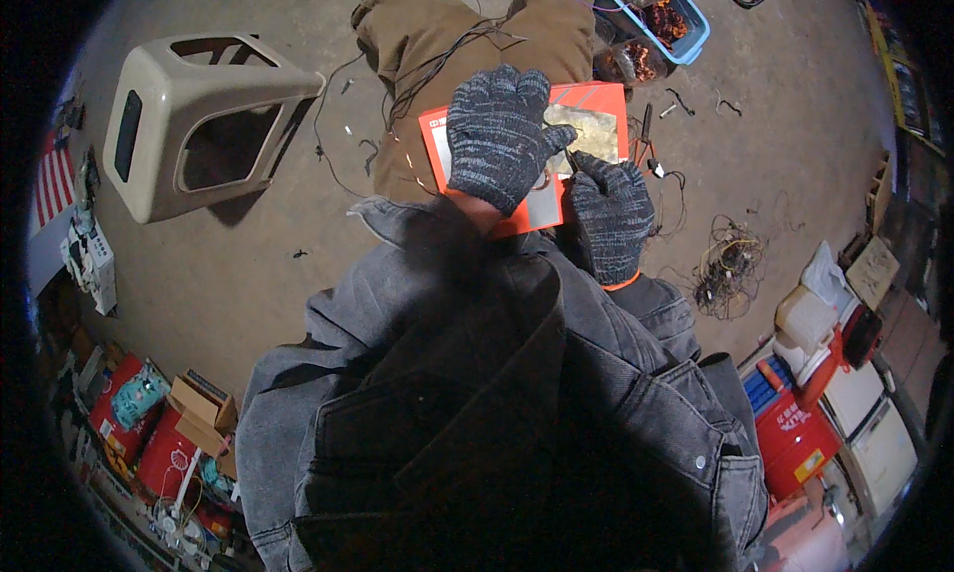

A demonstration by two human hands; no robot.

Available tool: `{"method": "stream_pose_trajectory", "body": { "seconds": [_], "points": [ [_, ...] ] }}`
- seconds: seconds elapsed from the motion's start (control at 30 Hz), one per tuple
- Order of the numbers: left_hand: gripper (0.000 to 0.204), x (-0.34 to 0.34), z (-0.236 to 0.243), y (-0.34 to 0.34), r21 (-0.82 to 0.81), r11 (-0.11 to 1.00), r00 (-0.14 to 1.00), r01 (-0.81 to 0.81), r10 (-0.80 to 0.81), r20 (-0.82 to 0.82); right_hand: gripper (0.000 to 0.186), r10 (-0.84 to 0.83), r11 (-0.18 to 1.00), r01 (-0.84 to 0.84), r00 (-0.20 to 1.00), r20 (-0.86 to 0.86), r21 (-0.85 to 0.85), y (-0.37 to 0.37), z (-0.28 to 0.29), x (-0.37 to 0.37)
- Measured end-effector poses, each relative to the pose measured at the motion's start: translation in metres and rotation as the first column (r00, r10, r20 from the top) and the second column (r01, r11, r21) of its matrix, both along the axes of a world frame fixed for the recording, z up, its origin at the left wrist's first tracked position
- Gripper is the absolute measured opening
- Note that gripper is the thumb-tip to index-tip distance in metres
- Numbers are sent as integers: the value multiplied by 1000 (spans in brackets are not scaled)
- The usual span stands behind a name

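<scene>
My left hand point(497, 135), in a dark speckled knit glove, rests palm down on a red-and-silver board point(596, 105) lying across brown-trousered legs point(417, 35). Its fingers are slightly bent and its thumb is out over a worn gold patch. My gloved right hand point(611, 219) is closed at the board's right lower part, pinching a thin dark item too small to name. A bit of copper wire shows between my hands. Loose dark wires point(417, 80) drape over the legs, and a black-handled tool point(646, 125) lies right of the board.
A beige plastic housing point(159, 145) lies left. A blue bin point(696, 35) with copper scrap is at top right. Tangled wire point(725, 269) and small pieces lie on the concrete floor point(268, 304). Cartons point(199, 413), red drums point(795, 443) and jugs point(805, 314) line the sides.
</scene>
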State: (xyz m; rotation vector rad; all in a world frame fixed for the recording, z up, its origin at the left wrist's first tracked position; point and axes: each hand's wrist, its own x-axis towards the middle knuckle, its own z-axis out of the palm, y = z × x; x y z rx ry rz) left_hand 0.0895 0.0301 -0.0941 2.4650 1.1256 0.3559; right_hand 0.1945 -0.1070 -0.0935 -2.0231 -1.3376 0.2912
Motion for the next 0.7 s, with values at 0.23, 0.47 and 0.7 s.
{"method": "stream_pose_trajectory", "body": {
  "seconds": [0.23,0.47,0.7],
  "points": [
    [45,0,0,0,-7,1000,999,8,-8,-31,24,31,999,-30,999,44,-19,0,2,-1],
    [44,0,0,0,-32,999,1000,4,-5,-21,25,5,1000,-5,1000,25,-7,-1,-1,-1],
    [44,1,0,0,-20,1000,1000,5,-6,-19,23,0,1000,1,999,34,-30,1,-1,-2]
  ]
}}
